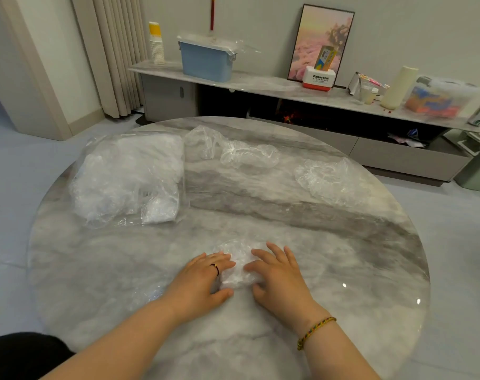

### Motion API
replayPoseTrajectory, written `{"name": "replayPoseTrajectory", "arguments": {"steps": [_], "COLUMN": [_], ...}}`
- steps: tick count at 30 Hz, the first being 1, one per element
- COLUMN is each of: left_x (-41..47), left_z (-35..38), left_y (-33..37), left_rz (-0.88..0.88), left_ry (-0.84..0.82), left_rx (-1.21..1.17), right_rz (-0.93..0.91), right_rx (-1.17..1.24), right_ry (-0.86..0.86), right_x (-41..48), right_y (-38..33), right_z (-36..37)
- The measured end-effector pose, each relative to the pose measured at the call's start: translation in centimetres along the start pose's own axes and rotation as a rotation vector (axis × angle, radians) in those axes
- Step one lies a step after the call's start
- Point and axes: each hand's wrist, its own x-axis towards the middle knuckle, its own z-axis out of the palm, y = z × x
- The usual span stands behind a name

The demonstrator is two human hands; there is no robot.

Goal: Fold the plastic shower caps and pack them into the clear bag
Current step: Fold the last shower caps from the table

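- The round marble desk (pixel 288 209) gives us a hard, slick surface. We judge that we should press straight down, because a sideways push could make the film slide.
- The clear bag (pixel 129 176) lies at the far left of the desk, already bulging with white plastic. We cannot tell which way its mouth faces, so we should find the opening before lifting anything toward it.
- Two loose shower caps wait unfolded at the far side, one crumpled cap (pixel 233 152) near the bag and one spread cap (pixel 329 179) to the right. Both are well apart from our work.
- Our left hand (pixel 203 281) and right hand (pixel 277 275) lie flat with fingers straight and spread. They grip nothing and press from either side.
- The folded shower cap (pixel 240 266) sits between and under our fingers at the near middle of the desk. We judge the step to be flattening, so we should squeeze the air out toward the open edge, or the bundle will likely spring back.
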Motion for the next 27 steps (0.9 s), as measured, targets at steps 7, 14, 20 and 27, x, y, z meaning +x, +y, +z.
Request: {"name": "replayPoseTrajectory", "arguments": {"steps": [7, 14, 20, 27], "left_x": [-1.4, -2.8, -4.8, -6.8], "left_z": [-1.6, -6.4, -10.4, -12.7], "left_y": [0.9, 0.1, -2.9, -11.8], "left_rz": [-0.08, -0.293, -0.372, -0.789], "left_ry": [0.085, 0.167, 0.089, 0.484], "left_rx": [-0.246, -0.722, -0.751, -0.204], "right_rz": [0.08, 0.142, 0.357, 0.464], "right_rx": [0.487, 1.144, 1.374, 1.322], "right_ry": [0.175, 0.012, 0.057, -0.121], "right_x": [0.0, 0.7, 4.3, 9.5], "right_y": [-2.2, -5.1, -10.0, -15.0], "right_z": [-0.2, -2.0, -2.4, -1.2]}}
